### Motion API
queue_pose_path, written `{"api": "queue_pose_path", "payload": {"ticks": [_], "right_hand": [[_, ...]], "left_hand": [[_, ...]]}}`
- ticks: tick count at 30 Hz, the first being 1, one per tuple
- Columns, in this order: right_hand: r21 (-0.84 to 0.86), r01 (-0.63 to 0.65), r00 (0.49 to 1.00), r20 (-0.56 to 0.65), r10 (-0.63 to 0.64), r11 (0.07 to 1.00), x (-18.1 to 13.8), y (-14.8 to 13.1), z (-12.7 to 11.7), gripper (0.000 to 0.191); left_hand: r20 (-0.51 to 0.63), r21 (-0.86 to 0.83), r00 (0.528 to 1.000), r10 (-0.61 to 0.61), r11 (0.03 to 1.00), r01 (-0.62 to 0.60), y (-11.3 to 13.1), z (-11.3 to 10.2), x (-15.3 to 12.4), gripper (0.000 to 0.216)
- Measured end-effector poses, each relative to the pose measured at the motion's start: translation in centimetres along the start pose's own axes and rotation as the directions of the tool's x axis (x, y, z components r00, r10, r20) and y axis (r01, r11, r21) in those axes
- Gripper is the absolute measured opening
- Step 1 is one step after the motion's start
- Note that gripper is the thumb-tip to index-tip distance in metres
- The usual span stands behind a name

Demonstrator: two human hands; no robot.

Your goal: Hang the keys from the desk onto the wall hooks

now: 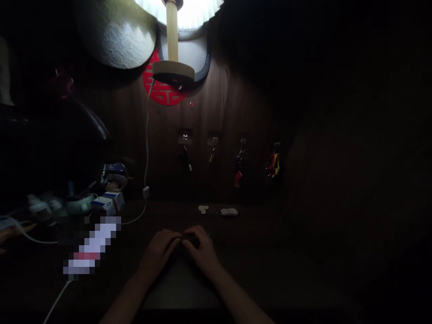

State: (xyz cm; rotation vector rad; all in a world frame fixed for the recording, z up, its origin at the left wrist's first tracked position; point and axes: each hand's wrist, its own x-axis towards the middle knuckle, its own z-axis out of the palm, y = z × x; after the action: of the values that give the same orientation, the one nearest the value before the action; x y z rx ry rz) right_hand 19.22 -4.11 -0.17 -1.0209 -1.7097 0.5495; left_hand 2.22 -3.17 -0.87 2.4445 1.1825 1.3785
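Observation:
My left hand (158, 252) and my right hand (200, 249) meet at the middle of a dark wooden table (256, 234), fingers curved together. Between the fingertips sits a small dark object (191, 240), too dim and too covered to identify. A little beyond my right hand lie a white key fob (229, 212) and a few pale round discs (203, 209), joined by a thin ring or chain.
Several key bunches (239, 166) hang from hooks on the dark wood wall (216, 108), beneath a lit lamp (172, 40). At the left stand small boxes (108, 202), a pixelated strip (91, 245) and a white cable (146, 148).

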Motion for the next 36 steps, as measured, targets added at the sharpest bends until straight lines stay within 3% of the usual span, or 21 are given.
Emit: {"api": "queue_pose_path", "payload": {"ticks": [4,10,14,19,24,29,33,36], "right_hand": [[0.000,0.058,0.998,0.009,-0.058,0.998,0.0,-0.2,-0.1,0.008],[0.083,0.035,0.999,0.003,-0.036,0.996,0.0,-0.2,0.0,0.005],[0.165,-0.040,0.996,-0.072,0.052,0.985,0.3,-0.2,-0.6,0.011],[0.339,-0.159,0.959,-0.172,0.227,0.927,1.4,0.0,-2.3,0.020],[0.474,-0.168,0.921,-0.237,0.309,0.864,3.3,-0.1,-4.4,0.025],[0.435,-0.083,0.895,-0.363,0.258,0.897,6.2,-0.5,-6.9,0.029],[0.361,0.043,0.867,-0.477,0.145,0.931,9.8,-1.6,-9.2,0.039],[0.228,0.095,0.851,-0.524,0.040,0.969,13.1,-2.7,-10.6,0.034]], "left_hand": [[-0.038,-0.019,0.999,-0.027,0.999,0.026,0.2,-0.2,0.0,0.024],[-0.032,-0.050,0.996,-0.078,0.996,0.076,0.2,-0.1,-0.2,0.023],[-0.065,-0.066,0.980,-0.188,0.981,0.183,0.3,-0.3,0.0,0.026],[-0.172,-0.095,0.919,-0.356,0.934,0.344,-0.8,-0.5,0.4,0.026],[-0.150,-0.107,0.875,-0.459,0.888,0.447,-2.6,-0.2,0.5,0.023],[-0.093,-0.111,0.859,-0.504,0.862,0.494,-3.0,-0.3,0.6,0.024],[-0.077,-0.114,0.862,-0.501,0.863,0.491,-3.0,-0.3,0.6,0.023],[-0.044,-0.125,0.863,-0.503,0.860,0.495,-3.1,-0.1,0.6,0.023]]}}
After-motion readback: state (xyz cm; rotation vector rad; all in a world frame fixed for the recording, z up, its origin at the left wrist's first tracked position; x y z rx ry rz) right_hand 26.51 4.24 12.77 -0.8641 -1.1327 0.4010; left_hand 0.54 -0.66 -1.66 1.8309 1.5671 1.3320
